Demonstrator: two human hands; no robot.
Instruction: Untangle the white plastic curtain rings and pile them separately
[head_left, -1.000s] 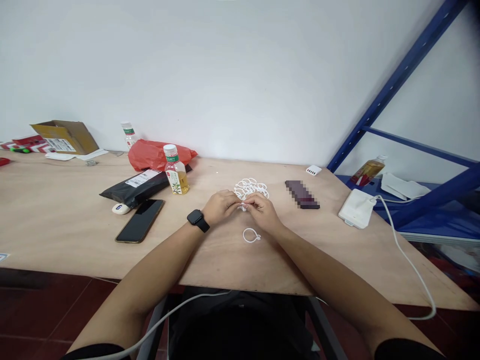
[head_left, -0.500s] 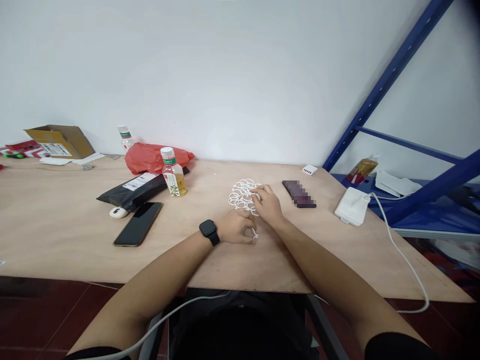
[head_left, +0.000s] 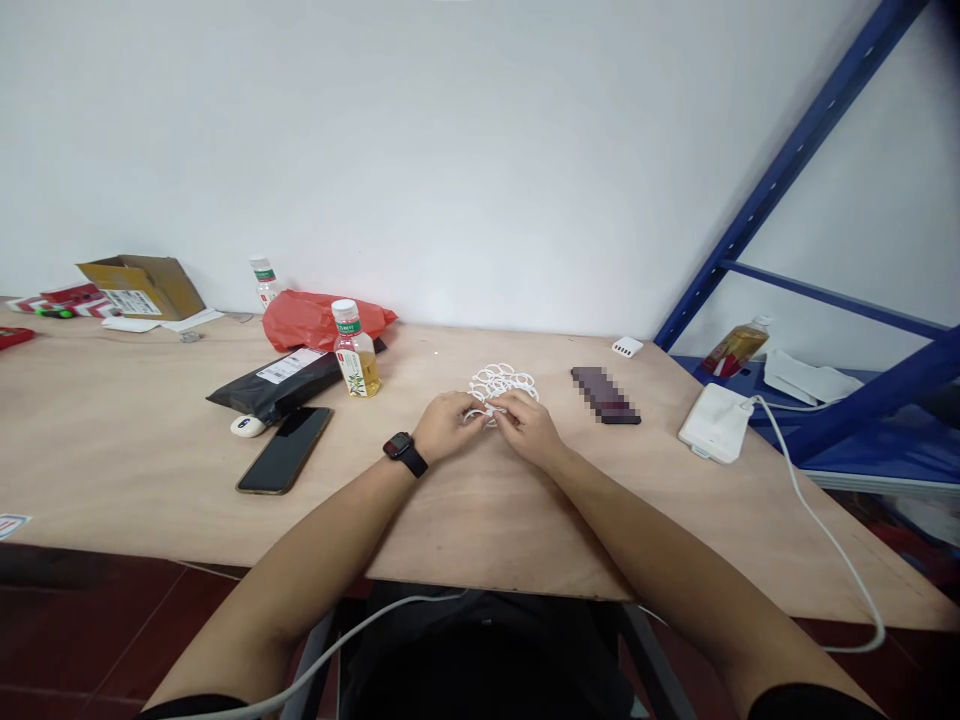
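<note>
Several thin white loops [head_left: 504, 376], which look like closed cable ties, lie in a linked-looking cluster on the wooden table [head_left: 450, 530]. At the cluster's near edge, my left hand [head_left: 446, 425] pinches a white cable tie loop [head_left: 474, 412] between thumb and fingers. My right hand [head_left: 529, 430] meets it there, with its fingertips closed on the white loops. The two hands' fingertips almost touch, and the exact spot each one grips is partly hidden by the fingers.
Left of my hands are a phone [head_left: 285, 452], a black parcel [head_left: 274, 385], a drink bottle [head_left: 355, 350] and a red plastic bag [head_left: 315, 318]. To the right lie a dark, pixelated object [head_left: 604, 393] and a white power bank [head_left: 716, 422] with a cable. A blue rack [head_left: 780, 170] stands beyond.
My left hand has moved up and away from me to the cluster, carrying its loop. My right hand has come slightly nearer, so both fingertips now meet. The view has shifted a little.
</note>
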